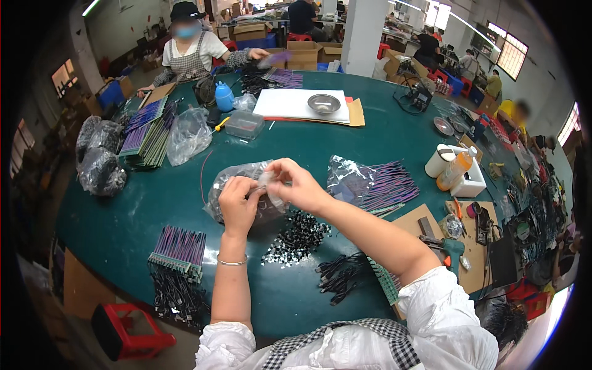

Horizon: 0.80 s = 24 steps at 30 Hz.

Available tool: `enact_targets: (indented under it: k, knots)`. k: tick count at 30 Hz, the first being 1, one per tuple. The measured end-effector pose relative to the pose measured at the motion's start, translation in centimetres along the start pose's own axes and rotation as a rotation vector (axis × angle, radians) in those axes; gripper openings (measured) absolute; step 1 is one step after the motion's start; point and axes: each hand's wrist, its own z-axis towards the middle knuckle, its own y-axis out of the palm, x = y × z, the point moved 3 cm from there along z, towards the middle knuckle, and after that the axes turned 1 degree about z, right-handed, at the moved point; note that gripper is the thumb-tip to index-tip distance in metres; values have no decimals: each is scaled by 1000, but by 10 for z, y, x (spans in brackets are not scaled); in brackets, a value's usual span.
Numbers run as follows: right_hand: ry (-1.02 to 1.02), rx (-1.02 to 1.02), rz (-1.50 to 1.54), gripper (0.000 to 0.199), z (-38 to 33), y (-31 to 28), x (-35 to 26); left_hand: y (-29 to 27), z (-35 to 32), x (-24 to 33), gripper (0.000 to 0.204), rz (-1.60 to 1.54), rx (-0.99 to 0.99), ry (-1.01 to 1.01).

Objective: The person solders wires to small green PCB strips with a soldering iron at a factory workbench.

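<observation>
A clear plastic bag (269, 211) with dark contents rests on the green table in front of me. Its gathered top is pinched between my left hand (238, 202) and my right hand (299, 186), which meet above it with bent fingers. Just nearer to me lies a loose heap of small black and silver connectors (296, 239). A bundle of black cables (342, 274) sits to the right of that heap. Left of my left forearm lies a stack of purple wires on green strips (179, 251), with black cables at its near end.
Another wire bundle (388, 185) lies partly under a clear bag (348, 179). A soldering iron or glue gun (453, 250) lies on cardboard at right. An orange bottle (456, 168) stands in a white holder. A metal bowl (324, 103) sits far off; a co-worker (191, 52) works across the table.
</observation>
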Motion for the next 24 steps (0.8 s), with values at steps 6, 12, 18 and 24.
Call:
enact_targets:
  k: [6,12,18,24]
  knots:
    - [-417,-47,-786,53,-6,5,-7,-12,5,5,18,-159,-57,-130]
    - [-126,-103,-731,25,12,-2,2,-17,7,3,17,-149,-127,-184]
    - [-62,-40,-480,11,2,7,-18,-18,1,-14,18,-236,-48,-260]
    - [-57,180,-489,26,13,0,-9,-6,8,15,21,-362,-159,-278]
